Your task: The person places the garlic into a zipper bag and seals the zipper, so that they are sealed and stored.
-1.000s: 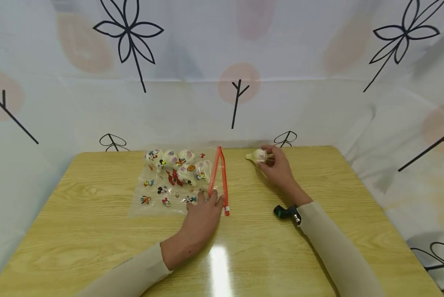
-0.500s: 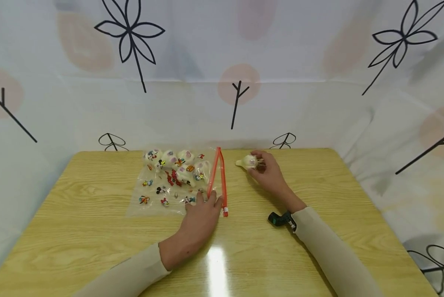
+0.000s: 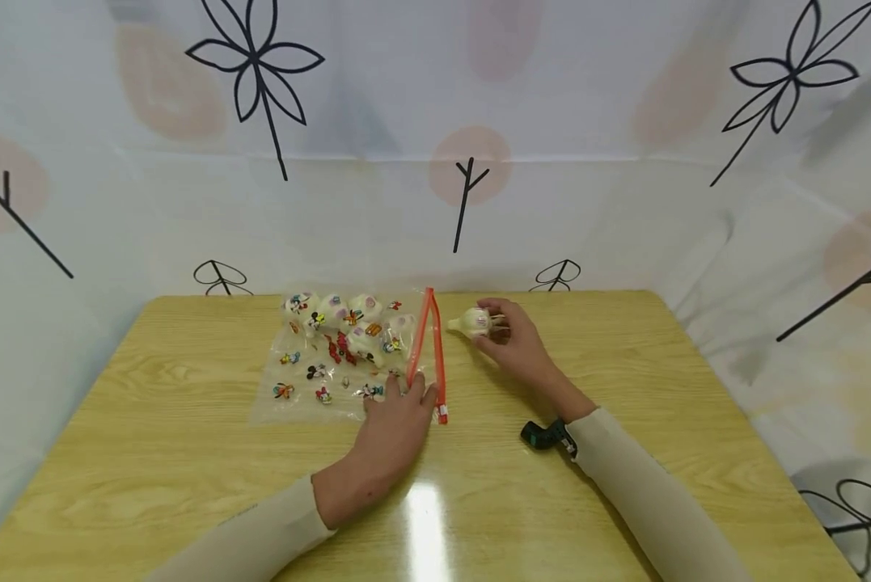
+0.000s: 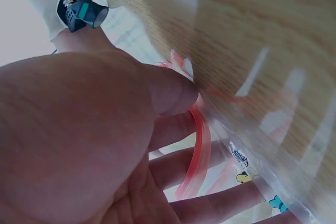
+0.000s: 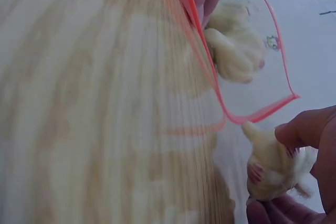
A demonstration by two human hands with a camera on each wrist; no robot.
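My right hand (image 3: 517, 347) grips a whole garlic bulb (image 3: 475, 322) by its root end, thumb on one side and fingers on the other. Its pale stem points left at the mouth of a clear zip bag (image 3: 268, 404). In the right wrist view the garlic bulb (image 5: 270, 163) shows purple streaks, its stem tip close by the red zip strip (image 5: 268, 111). My left hand (image 3: 395, 424) rests on the bag's near corner, fingers spread and fairly straight. In the left wrist view the red strip (image 4: 198, 153) passes between thumb and fingers. Several garlic bulbs (image 3: 362, 343) lie inside the bag.
The bag carries printed cartoon figures and a white slider (image 3: 442, 411) at the strip's near end. A black camera mount (image 3: 543, 436) sits at my right wrist. The wooden table (image 3: 188, 485) ends at a patterned cloth backdrop (image 3: 377, 210).
My right hand has carried the garlic bulb leftward and slightly nearer me, bringing it close to the bag's mouth. The left hand has stayed on the bag.
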